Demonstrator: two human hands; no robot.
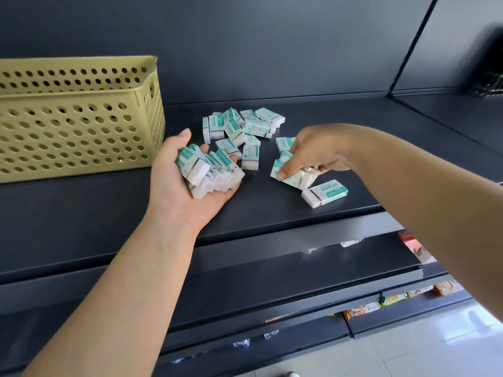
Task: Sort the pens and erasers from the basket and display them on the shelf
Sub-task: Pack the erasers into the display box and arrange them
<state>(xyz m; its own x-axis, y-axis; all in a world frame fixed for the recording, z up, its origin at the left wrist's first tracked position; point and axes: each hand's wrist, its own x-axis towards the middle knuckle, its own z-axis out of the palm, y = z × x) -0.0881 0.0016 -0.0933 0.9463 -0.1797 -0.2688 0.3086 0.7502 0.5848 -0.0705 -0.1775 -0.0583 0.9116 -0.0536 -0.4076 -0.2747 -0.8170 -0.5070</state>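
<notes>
Erasers in white-and-teal sleeves lie scattered on the dark shelf (272, 213), the main heap (242, 126) toward the back wall, a few loose ones between the hands, and a single eraser (324, 193) near the shelf's front lip, just right of the right hand. The left hand (190, 175) is palm up with fingers curled, its grip cradling a stacked bundle of erasers (209, 171) just above the shelf surface. The right hand (307, 156) reaches down from the right, its grip pinching a small cluster of erasers (295, 178) that touches the shelf. A yellow perforated basket (76, 121) stands at the left end of the shelf, close beside the left thumb; its contents cannot be seen. Bare shelf surface runs along the front edge below the basket and under the left wrist, and more stretches to the right behind the right forearm. Lower shelves (299, 270) step outward below, with packaged goods (394, 297) along their edges.
</notes>
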